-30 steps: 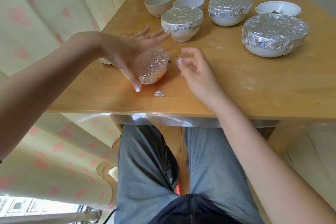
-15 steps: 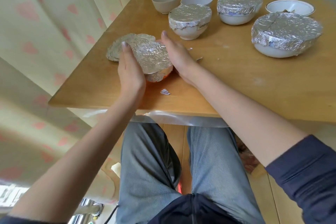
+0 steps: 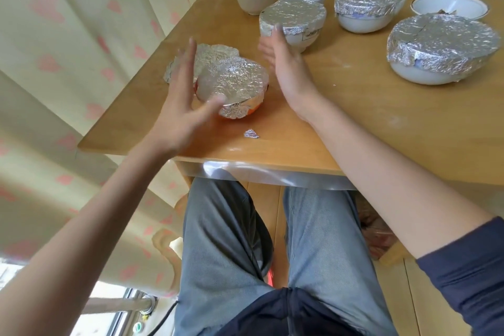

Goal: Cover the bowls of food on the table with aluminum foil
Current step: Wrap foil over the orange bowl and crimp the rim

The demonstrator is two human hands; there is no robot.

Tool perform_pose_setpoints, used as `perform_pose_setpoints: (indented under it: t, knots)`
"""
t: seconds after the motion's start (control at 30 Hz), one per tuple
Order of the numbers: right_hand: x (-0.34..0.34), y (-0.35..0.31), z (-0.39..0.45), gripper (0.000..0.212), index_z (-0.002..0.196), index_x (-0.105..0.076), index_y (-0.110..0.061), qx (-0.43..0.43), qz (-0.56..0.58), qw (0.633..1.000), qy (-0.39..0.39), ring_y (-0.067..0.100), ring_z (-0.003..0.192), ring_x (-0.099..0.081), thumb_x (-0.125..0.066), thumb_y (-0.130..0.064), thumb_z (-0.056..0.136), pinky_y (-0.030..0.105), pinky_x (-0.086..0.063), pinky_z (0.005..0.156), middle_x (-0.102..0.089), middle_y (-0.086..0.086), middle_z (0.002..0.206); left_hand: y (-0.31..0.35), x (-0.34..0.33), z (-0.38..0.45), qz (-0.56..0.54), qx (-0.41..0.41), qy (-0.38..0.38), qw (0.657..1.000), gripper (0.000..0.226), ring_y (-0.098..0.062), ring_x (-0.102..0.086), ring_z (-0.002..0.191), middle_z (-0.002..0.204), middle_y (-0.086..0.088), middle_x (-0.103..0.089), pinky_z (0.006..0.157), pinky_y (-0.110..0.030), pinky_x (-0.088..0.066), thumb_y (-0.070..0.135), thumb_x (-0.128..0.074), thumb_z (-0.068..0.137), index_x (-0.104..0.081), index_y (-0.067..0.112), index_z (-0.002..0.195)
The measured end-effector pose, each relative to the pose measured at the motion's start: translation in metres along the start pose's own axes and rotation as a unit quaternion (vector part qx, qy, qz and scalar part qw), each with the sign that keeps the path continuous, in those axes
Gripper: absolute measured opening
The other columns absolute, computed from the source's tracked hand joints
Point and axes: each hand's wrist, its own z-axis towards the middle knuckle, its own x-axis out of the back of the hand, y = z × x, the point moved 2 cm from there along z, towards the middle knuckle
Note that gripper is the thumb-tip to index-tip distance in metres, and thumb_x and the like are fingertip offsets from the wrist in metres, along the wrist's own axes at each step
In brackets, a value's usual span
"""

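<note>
We count four bowls foiled, the orange bowl (image 3: 236, 95) included; three bowls (image 3: 450, 7) remain uncovered. Left hand (image 3: 180, 106) and right hand (image 3: 286, 68): each grip apart, holding nothing.

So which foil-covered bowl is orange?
The orange bowl nearest the table's front edge, between the two hands. The other three foil-covered bowls are white.

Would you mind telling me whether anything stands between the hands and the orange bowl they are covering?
Nothing visible does. The left hand and right hand are open on either side of the foil-covered orange bowl, with only bare table around. The foil scrap lies nearer the table edge, out of the way.
</note>
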Motion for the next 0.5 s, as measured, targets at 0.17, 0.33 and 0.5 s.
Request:
perform_pose_setpoints:
  t: [0.17, 0.33, 0.5]
  knots:
    - [-0.014, -0.001, -0.004, 0.052, 0.140, -0.046, -0.012, 0.036, -0.100, 0.990, -0.089, 0.009, 0.132, -0.041, -0.030, -0.044, 0.102, 0.021, -0.030, 0.108, -0.048, 0.000, 0.143, -0.001, -0.003, 0.011, 0.068, -0.016, -0.069, 0.995, 0.139, -0.006, -0.024, 0.143, 0.159, -0.004, -0.023, 0.115, -0.021, -0.020, 0.083, -0.069, 0.049, -0.008, 0.018, 0.156]
    - [-0.018, 0.002, -0.007, 0.046, 0.137, -0.048, -0.016, 0.039, -0.121, 0.988, -0.084, 0.007, 0.129, -0.041, -0.031, -0.041, 0.102, 0.015, -0.029, 0.093, -0.050, -0.003, 0.141, -0.012, -0.005, 0.015, 0.053, -0.012, -0.070, 0.996, 0.136, -0.003, -0.030, 0.137, 0.149, 0.002, -0.033, 0.109, -0.010, -0.022, 0.080, -0.069, 0.052, -0.012, 0.011, 0.155]
    - [-0.020, 0.003, -0.009, 0.047, 0.137, -0.047, -0.015, 0.047, -0.123, 0.989, -0.075, 0.009, 0.129, -0.042, -0.030, -0.040, 0.103, 0.016, -0.030, 0.093, -0.050, -0.001, 0.140, -0.012, -0.005, 0.016, 0.041, -0.017, -0.081, 0.996, 0.137, -0.002, -0.027, 0.138, 0.146, 0.007, -0.028, 0.112, -0.013, -0.022, 0.079, -0.070, 0.052, -0.014, 0.008, 0.154]
